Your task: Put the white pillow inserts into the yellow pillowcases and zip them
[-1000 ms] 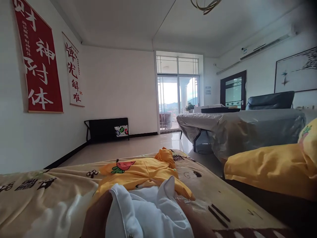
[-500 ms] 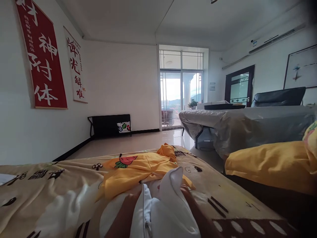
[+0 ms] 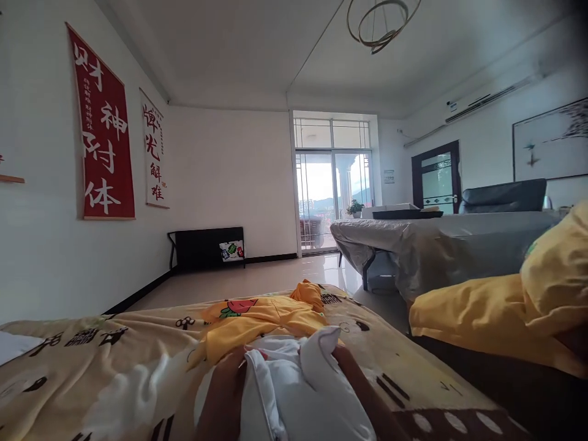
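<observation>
My left hand (image 3: 223,398) and my right hand (image 3: 362,392) both grip a white garment (image 3: 298,392) bunched between them at the bottom of the view. Only part of each hand shows; the fingers are hidden in the cloth. Just beyond the white garment lies a yellow garment (image 3: 261,318) with a strawberry print, spread flat on a beige patterned blanket (image 3: 92,367).
A yellow pillow (image 3: 482,312) lies at the right. Behind it stands a table under a plastic cover (image 3: 436,245) with a dark chair (image 3: 503,196). A black bench (image 3: 206,245) stands by the far wall beside glass doors (image 3: 333,190). Red scrolls (image 3: 105,159) hang left.
The view has tilted up a little and shifted, so the ceiling lamp shows again. My hands have gathered the white garment closer together; its folded tip sits lower.
</observation>
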`<state>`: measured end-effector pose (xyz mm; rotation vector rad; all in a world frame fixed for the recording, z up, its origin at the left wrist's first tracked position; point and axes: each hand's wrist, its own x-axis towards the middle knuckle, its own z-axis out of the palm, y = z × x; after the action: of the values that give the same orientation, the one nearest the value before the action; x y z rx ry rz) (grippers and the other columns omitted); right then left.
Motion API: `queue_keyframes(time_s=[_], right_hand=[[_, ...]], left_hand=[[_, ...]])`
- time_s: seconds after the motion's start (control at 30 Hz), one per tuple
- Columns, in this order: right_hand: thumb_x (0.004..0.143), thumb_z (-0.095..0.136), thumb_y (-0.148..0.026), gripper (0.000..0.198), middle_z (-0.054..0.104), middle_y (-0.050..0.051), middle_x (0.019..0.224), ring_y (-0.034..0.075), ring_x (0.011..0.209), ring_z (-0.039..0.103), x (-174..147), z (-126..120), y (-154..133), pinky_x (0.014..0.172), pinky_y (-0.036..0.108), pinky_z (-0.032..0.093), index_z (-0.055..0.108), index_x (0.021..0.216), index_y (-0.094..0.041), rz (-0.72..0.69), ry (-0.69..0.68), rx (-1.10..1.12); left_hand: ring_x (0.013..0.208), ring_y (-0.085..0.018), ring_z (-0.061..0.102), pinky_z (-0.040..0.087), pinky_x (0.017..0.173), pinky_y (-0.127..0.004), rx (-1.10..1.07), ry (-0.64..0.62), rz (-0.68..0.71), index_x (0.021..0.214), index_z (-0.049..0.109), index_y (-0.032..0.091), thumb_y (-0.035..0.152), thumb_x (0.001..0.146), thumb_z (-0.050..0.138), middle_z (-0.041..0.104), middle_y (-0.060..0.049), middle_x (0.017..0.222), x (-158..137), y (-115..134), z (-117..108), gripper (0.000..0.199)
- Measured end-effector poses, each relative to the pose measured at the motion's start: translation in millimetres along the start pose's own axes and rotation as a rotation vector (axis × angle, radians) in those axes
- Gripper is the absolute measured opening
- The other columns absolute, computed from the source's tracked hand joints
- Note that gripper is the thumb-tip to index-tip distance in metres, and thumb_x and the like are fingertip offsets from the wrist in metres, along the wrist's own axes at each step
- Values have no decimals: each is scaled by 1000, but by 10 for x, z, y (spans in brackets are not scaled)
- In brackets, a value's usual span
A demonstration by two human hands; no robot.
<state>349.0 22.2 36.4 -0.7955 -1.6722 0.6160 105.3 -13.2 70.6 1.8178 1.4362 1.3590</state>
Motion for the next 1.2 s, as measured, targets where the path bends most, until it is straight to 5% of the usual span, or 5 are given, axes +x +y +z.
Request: queue_keyframes(time_s=[0.23,0.37,0.6,1.0,1.2], right_hand=[[65,67,-56,32,67,5,68,22,69,62,117,62,-192,66,34,51,65,67,-24,53,-101,385],[72,50,-69,51,61,4,61,19,60,54,62,330,16,59,30,48,59,62,-21,28,-4,143],[79,34,-74,61,49,0,57,12,56,39,52,520,8,54,23,37,47,59,-18,-33,-295,-118],[87,49,-35,23,68,3,77,14,68,58,-51,419,-315,66,23,46,64,85,-18,-140,-317,-234],[88,53,-33,19,66,2,108,17,100,61,-549,69,-1018,88,29,49,67,101,-30,-618,-207,-602]], left_hand=[[65,-25,60,51,65,-39,-136,106,5,60,56,26,50,76,52,60,-4,62,-163,-30,-164,29],[62,-20,53,44,63,-32,-67,95,42,60,52,23,44,77,49,56,-3,59,-216,34,121,27],[60,-15,45,37,60,-25,-297,156,87,70,47,20,37,81,39,47,1,62,-383,206,409,21],[81,-24,55,44,76,-33,-12,66,-25,75,62,19,56,76,52,63,-7,79,-307,57,438,38],[74,-20,49,39,71,-31,-62,58,-85,66,52,19,59,77,44,54,-3,69,-132,112,300,43]])
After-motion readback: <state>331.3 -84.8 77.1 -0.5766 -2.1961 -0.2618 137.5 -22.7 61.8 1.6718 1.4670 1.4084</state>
